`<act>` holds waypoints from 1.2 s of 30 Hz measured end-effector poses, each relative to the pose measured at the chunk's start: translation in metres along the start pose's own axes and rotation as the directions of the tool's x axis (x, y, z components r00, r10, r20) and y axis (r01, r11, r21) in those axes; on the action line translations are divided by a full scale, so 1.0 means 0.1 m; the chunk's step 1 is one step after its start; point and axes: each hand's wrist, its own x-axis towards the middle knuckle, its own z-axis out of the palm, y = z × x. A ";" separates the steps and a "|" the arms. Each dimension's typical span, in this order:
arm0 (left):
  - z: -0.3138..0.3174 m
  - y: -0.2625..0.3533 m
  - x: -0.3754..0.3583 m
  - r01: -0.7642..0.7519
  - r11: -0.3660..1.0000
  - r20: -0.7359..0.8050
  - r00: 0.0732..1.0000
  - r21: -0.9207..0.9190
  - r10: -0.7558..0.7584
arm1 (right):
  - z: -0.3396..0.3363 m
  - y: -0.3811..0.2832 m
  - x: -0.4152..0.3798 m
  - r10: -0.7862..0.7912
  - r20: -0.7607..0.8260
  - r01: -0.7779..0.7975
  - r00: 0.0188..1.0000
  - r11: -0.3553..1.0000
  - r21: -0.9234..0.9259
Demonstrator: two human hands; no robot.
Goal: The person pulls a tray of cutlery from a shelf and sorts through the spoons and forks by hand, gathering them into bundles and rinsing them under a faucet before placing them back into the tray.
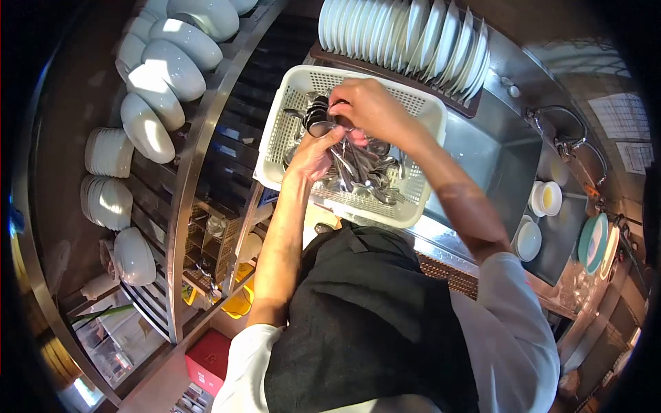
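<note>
**Hands in the cutlery basket**

My right hand (pixel 368 107) pinches a bunch of spoons (pixel 318 115); my left hand (pixel 313 155) cups beneath them, bowls pointing away from me, handles toward me. The white basket (pixel 289 89) sits on a steel counter beside the sink (pixel 499 155), with racked plates (pixel 406 34) beyond.

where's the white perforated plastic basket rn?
Head view, upper centre: the white perforated plastic basket sits just below the row of upright white plates, left of the steel sink. Both hands, left hand and right hand, are in its metal cutlery.
</note>
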 end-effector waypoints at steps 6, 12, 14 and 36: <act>-0.39 0.01 -0.32 0.020 0.998 -0.415 0.910 0.060 0.007 | 0.43 0.72 -0.61 0.612 0.018 -0.612 0.791 0.791 0.020; -0.44 0.08 -0.69 -0.239 0.952 -0.492 0.863 -0.193 0.116 | 1.02 0.63 -1.24 0.568 0.053 -0.479 0.821 0.738 -0.476; -0.60 0.10 -0.80 -0.235 0.940 -0.367 0.921 -0.248 0.134 | 0.94 0.79 -1.20 0.551 0.031 -0.443 0.834 0.702 -0.558; -0.74 0.06 -1.11 -0.356 0.934 -0.398 0.852 0.037 0.341 | 0.92 -0.64 0.10 0.003 0.062 -0.024 0.998 0.938 0.345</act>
